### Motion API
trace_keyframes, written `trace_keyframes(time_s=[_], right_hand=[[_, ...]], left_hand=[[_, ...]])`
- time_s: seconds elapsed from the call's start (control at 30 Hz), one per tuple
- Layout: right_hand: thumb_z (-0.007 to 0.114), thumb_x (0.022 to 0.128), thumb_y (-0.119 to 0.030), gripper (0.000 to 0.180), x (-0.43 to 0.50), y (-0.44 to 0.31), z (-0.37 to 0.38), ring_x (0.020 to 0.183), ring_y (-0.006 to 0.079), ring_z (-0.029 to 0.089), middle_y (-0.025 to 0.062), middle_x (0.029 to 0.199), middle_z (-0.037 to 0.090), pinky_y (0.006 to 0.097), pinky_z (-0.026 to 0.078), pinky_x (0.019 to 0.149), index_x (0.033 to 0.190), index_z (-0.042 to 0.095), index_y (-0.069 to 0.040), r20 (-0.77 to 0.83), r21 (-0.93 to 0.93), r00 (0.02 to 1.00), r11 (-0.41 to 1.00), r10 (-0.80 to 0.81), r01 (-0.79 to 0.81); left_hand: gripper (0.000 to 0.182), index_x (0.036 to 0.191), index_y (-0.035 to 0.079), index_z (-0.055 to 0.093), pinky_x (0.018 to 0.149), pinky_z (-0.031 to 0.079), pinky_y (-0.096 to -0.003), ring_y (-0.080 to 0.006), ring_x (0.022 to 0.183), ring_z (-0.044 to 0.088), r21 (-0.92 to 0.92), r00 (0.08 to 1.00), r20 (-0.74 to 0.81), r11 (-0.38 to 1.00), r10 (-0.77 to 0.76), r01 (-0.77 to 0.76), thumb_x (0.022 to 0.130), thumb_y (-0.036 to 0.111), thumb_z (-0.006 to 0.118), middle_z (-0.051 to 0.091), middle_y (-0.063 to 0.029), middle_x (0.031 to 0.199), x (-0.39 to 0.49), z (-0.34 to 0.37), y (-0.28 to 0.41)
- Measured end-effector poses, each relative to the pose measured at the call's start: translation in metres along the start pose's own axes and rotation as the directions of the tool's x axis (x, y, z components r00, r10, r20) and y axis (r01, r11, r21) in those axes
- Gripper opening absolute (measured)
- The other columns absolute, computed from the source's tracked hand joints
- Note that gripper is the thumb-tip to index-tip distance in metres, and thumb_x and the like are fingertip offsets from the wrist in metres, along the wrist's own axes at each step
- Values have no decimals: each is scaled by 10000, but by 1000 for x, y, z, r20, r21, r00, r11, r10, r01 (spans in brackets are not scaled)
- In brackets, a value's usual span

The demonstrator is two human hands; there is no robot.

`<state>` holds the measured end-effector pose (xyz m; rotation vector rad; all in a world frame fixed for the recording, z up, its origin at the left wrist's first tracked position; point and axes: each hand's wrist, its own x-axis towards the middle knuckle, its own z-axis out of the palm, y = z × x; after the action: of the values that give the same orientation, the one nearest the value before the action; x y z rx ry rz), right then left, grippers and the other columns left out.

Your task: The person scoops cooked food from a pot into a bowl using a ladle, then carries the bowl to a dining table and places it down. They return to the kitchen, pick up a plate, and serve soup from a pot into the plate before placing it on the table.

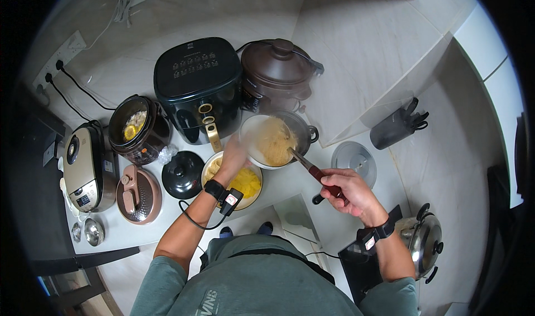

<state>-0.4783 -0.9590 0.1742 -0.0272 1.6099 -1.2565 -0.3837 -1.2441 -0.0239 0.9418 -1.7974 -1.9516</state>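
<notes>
A white bowl [267, 167] holds tan, noodle-like strands [275, 142] and overlaps the left part of a grey pot [301, 126] with black handles. My left hand [235, 154], blurred, grips the bowl's left rim. In my right hand [349, 190] is the reddish-brown handle of a metal utensil [314, 172]. Its far end reaches the strands at the bowl's right side, and its tip is hidden. Below my left wrist stands a cream bowl [240, 206] with yellow pieces [246, 183] and paler food, partly covered by my forearm.
Behind are a black air fryer [198, 69] and a brown lidded electric pot [278, 65]. On the left are an open cooker [140, 128], a black lid [183, 174], a pink lid [140, 197] and a rice cooker [85, 169]. A glass lid [354, 161] and steel pot [424, 245] are right.
</notes>
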Motion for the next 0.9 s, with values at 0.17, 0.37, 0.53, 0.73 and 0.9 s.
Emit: trace_keyframes(time_s=[0.17, 0.37, 0.53, 0.73, 0.9], right_hand=[[576, 991, -160, 449, -12, 8, 16, 445, 93, 512, 24, 733, 582, 275, 391, 364, 1406, 533, 5, -16, -258, 998, 964, -69, 62], [552, 980, -135, 507, -17, 40, 35, 581, 390, 674, 222, 763, 688, 453, 553, 546, 1451, 474, 38, 13, -803, 926, 548, -376, 234], [581, 940, -96, 549, -21, 60, 40, 703, 480, 686, 324, 823, 678, 527, 570, 667, 1422, 447, 130, 144, -948, 792, 146, -593, 282], [596, 931, -74, 567, -22, 63, 24, 730, 477, 685, 330, 875, 677, 523, 570, 674, 1440, 438, 118, 164, -948, 700, 86, -695, 307], [627, 910, -39, 543, -9, 63, 9, 708, 476, 659, 315, 876, 674, 497, 547, 677, 1421, 490, 83, 112, -842, 607, 249, -787, 478]], left_hand=[[502, 1319, 74, 561, 446, 453, -192, -51, 515, 552, -87, 1000, -16, 996, 8, -9, 1061, 504, 544, 643, -3, 778, -7, 10, -1], [501, 1337, 88, 562, 474, 456, -184, -43, 530, 538, -137, 1000, -2, 991, 2, -2, 1066, 508, 531, 644, 3, 817, -11, 12, -4], [456, 1301, 104, 589, 456, 432, -173, -33, 506, 533, -202, 1000, 22, 979, 7, -3, 1069, 493, 535, 629, 35, 754, -11, 8, -7], [402, 1261, 117, 617, 442, 413, -167, -27, 497, 531, -235, 999, 30, 972, 12, -4, 1073, 464, 543, 627, 53, 742, -10, 4, -13], [422, 1312, 122, 608, 483, 430, -177, -42, 591, 553, -239, 999, 54, 971, 0, 13, 1073, 462, 537, 654, 24, 875, -11, -2, -15]])
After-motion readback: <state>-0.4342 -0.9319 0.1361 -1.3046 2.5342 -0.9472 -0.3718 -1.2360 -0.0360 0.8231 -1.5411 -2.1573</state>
